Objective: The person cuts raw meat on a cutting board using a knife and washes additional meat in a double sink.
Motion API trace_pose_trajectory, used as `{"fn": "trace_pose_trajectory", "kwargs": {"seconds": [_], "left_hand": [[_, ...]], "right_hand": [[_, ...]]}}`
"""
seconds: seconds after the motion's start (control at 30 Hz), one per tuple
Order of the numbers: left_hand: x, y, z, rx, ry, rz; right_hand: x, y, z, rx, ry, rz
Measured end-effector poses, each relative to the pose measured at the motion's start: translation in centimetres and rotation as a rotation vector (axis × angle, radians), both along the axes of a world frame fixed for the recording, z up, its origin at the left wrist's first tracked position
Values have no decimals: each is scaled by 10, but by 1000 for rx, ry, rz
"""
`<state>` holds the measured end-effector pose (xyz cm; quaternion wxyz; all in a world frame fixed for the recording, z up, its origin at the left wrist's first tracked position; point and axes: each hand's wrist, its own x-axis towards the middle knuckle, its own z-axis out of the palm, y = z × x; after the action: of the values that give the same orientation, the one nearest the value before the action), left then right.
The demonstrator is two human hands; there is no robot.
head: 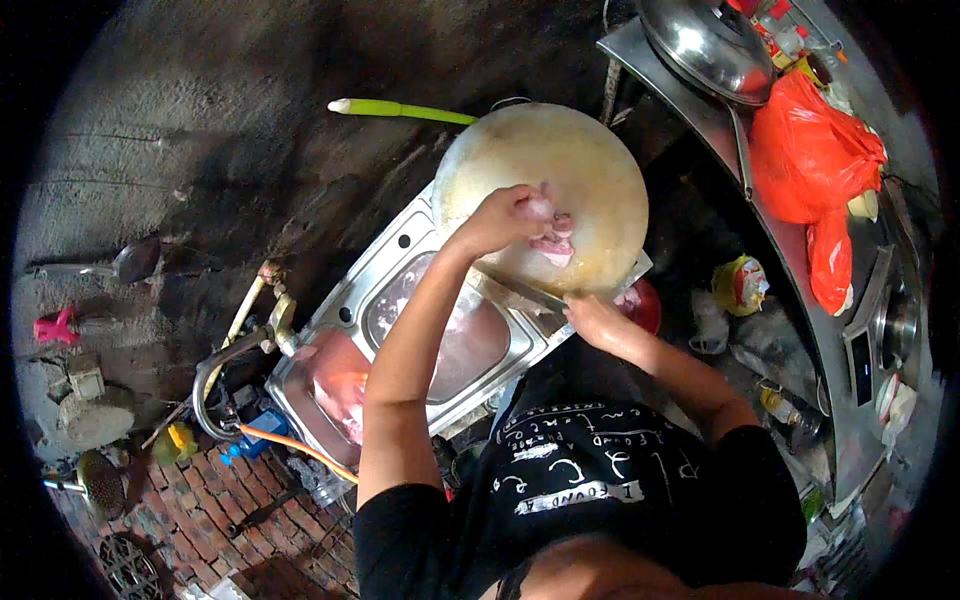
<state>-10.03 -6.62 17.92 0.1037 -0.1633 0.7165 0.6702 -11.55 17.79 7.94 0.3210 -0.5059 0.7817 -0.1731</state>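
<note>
Before me a round, pale chopping board rests over the end of a steel double sink. My left hand grips a piece of raw pinkish meat above the middle of the board. In my right hand, at the board's near edge, is the handle of a wide-bladed kitchen knife; its blade points left, beside the board's near rim. A red bowl shows partly under the board's right edge, just past my right hand.
The steel sink has pinkish meat in its left basin and a faucet with an orange hose. On the right, a dark counter carries a lidded wok, red plastic bags and a scale. A green stalk-like handle juts from behind the board.
</note>
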Motion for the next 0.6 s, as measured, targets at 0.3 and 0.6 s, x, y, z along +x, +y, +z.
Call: {"fn": "trace_pose_trajectory", "kwargs": {"seconds": [0.3, 0.6], "left_hand": [[72, -13, -53, -19, 73, -61], [111, 3, -143, -936, 426, 382]], "right_hand": [[-53, -1, 5, 71, 150, -158], [15, 30, 25, 15, 30, -371]]}}
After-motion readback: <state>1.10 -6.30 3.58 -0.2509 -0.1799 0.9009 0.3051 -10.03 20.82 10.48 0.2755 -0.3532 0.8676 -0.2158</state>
